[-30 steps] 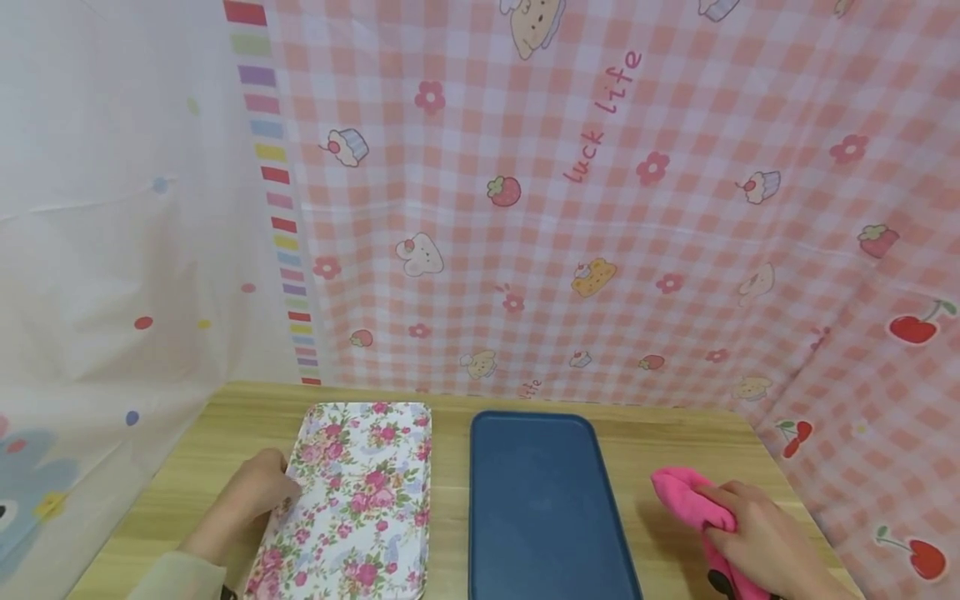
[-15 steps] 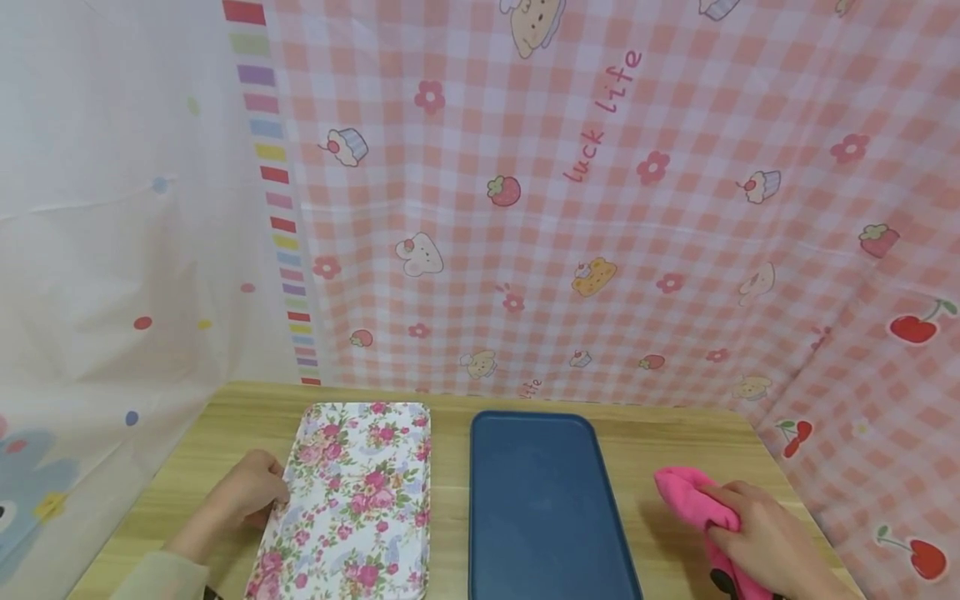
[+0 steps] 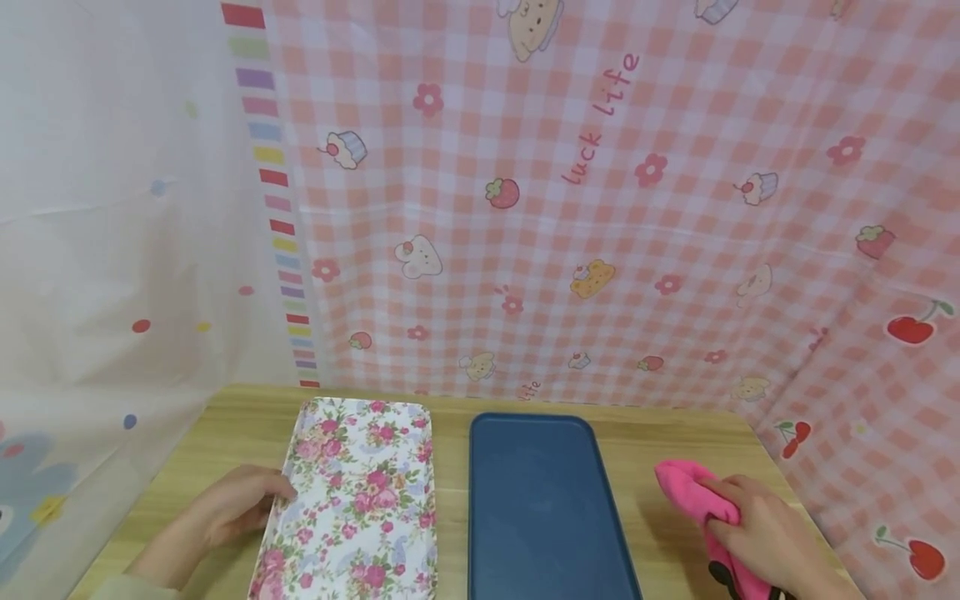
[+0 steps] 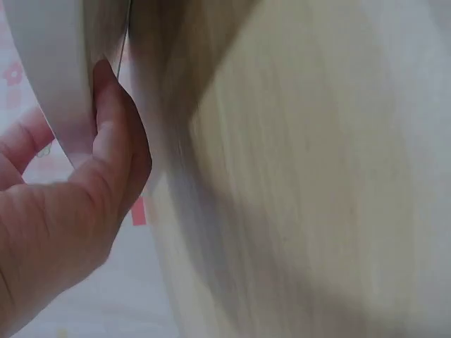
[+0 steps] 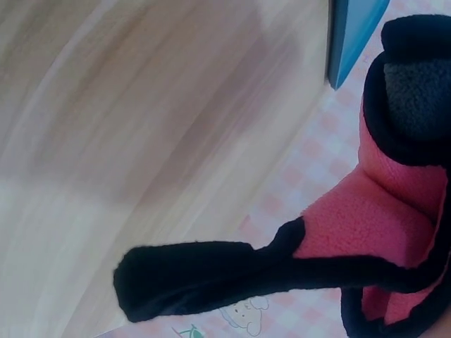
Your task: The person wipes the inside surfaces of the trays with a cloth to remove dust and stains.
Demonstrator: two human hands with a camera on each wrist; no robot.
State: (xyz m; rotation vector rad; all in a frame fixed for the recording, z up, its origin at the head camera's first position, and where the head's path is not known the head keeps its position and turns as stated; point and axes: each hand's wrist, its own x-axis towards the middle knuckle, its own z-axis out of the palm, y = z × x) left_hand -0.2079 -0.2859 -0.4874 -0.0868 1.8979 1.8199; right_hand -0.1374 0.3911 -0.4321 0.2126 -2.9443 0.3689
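Left hand (image 3: 236, 504): fingers pinch floral tray (image 3: 356, 517) by left edge, left of blue tray (image 3: 543, 508) on surface (image 3: 452, 500); one-sided grip could let it tilt. Right hand (image 3: 772, 537): fingers clamped on pink plush item (image 3: 690, 492), right of blue tray; loose black strap (image 5: 190, 280) could snag.

Fleecy pink cloth (image 5: 373, 218), smooth blue tray (image 3: 542, 492); wood-grained tabletop (image 4: 303, 141)

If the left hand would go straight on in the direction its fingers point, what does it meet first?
Most likely the floral tray: the left hand grips its left edge, though depth beneath it is unclear.
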